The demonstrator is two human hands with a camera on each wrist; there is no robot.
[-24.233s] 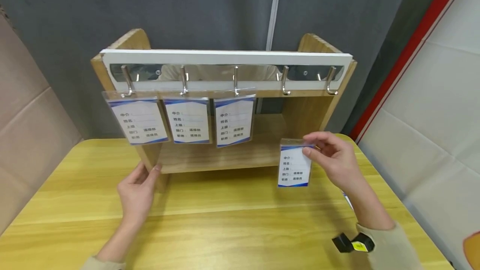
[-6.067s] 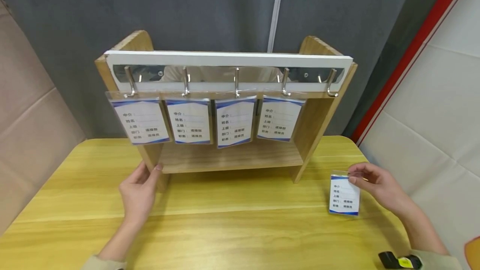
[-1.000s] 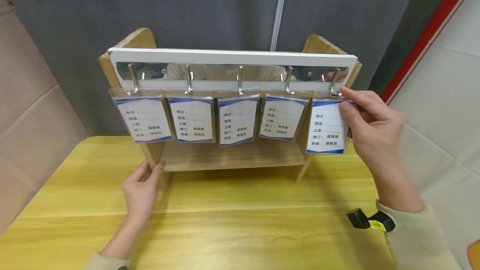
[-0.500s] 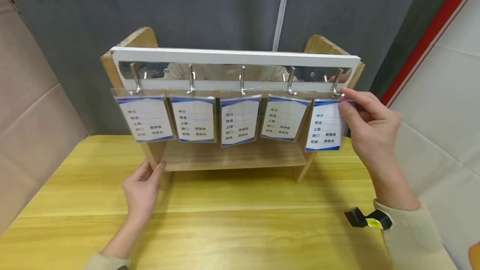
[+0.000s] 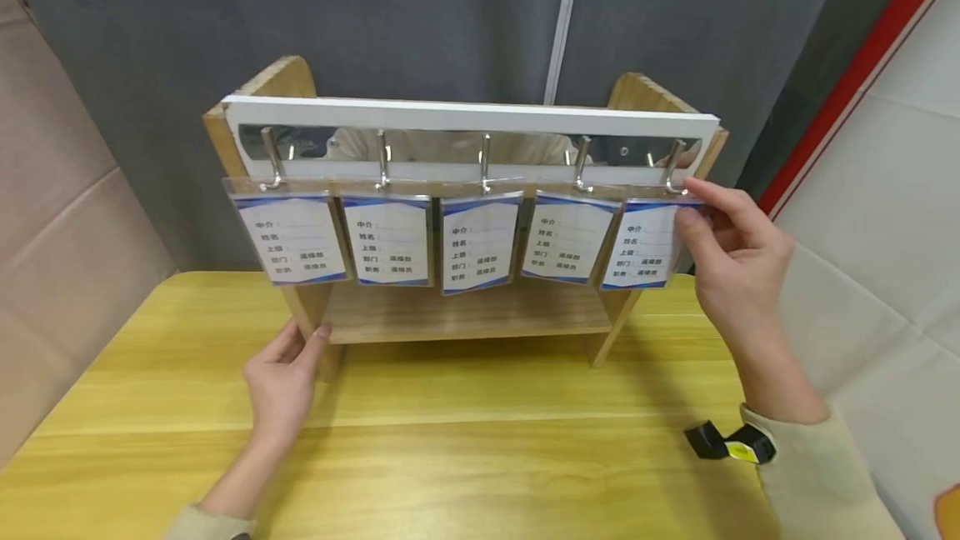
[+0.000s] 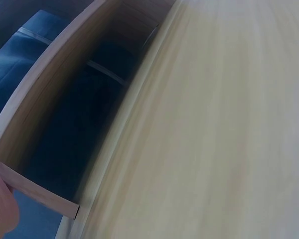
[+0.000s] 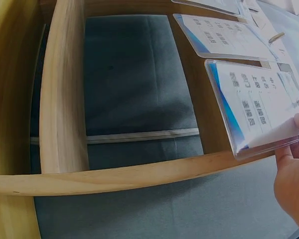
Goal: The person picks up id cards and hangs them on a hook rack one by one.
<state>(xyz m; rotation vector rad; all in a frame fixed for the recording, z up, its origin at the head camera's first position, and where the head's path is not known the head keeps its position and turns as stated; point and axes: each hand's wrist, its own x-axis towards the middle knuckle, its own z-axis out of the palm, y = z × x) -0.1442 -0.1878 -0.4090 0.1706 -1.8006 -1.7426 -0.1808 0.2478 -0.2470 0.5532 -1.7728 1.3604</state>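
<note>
My right hand (image 5: 742, 261) pinches the upper right corner of a clear-sleeved badge (image 5: 642, 244) at the rightmost hook (image 5: 673, 167). The right wrist view shows the same badge (image 7: 254, 104) between thumb and fingers, its lower end swung toward the rack. Several matching badges, such as the leftmost one (image 5: 291, 240), hang from the other hooks along the white rail (image 5: 480, 115). My left hand (image 5: 283, 377) grips the lower left side panel of the wooden rack (image 5: 465, 311), thumb at the shelf's front corner. In the left wrist view only a bit of that hand (image 6: 1, 206) shows.
The rack stands on a yellow wood-grain table (image 5: 465, 457). A grey curtain (image 5: 420, 15) hangs right behind it. Light padded walls rise on both sides, the right wall (image 5: 885, 215) close to my right arm.
Over the last second the rightmost badge's lower end has swung back and left toward the rack, my right hand shifting slightly. Earlier that badge was low at the table's right. My left hand stays put.
</note>
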